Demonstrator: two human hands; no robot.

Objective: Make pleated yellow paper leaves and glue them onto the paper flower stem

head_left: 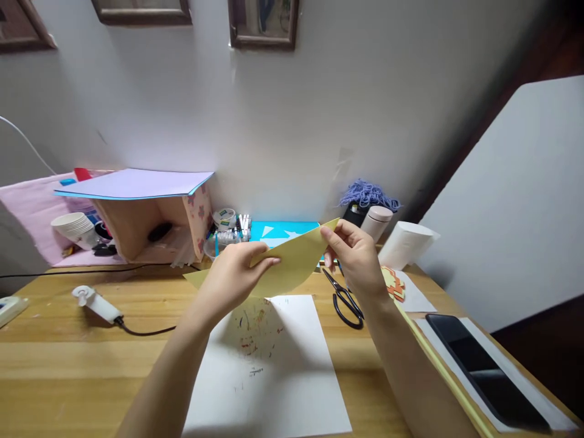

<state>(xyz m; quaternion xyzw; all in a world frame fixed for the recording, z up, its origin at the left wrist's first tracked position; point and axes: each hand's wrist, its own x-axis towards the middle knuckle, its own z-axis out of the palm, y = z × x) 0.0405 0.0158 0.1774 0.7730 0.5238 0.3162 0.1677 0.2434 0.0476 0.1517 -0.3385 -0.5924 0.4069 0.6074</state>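
Yellow paper (294, 258) is at frame centre, above the marked white sheet (292, 389). Left hand (235, 271) pinches its upper edge; right hand (359, 260) pinches its upper-right corner. Light, even tension should hold the edge straight and prevent creasing.

Center of frame: the left hand (237, 271) grips the upper edge of a yellow sheet (296, 261), thumb on the near face. Right of center: the right hand (358, 258) pinches the sheet's raised right corner. Lower center: a marked white sheet (305, 365) lies on the wooden table (109, 365). Black-handled scissors (338, 288) lie beside it. Lower right: dark phone (483, 371). Left: open box (132, 228) topped by a lilac sheet (137, 182). Top: framed pictures on the wall (274, 121).
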